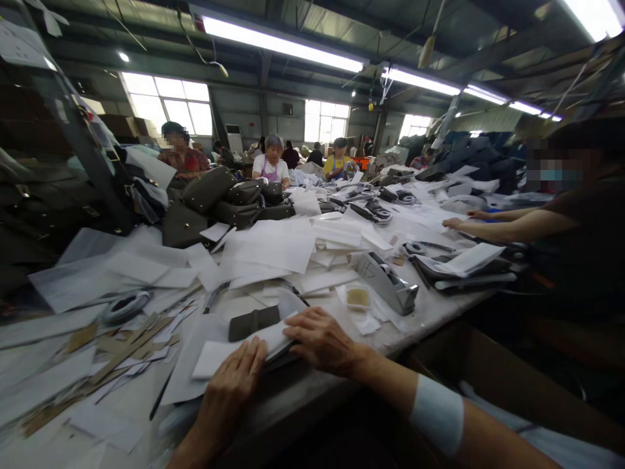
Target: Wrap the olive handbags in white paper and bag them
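Note:
A white padding sheet (212, 360) lies folded over a dark grey bag (254, 323) in front of me, near the table edge. A larger thin white sheet (188, 368) is spread beneath them. My left hand (237, 374) rests along the near side of the padding, its fingers stretched out and lying flat; the thumb is hidden. My right hand (319, 342) grips the padding's right part with bent fingers. Part of the bag is covered by the padding and my hands.
A grey tape dispenser (385, 283) and a small tub (358, 298) stand to the right. Cardboard strips (131, 348) lie at left. Dark bags (209, 192) are piled beyond loose white sheets (268, 244). A co-worker's hands (459, 221) are at the right; other people sit farther back.

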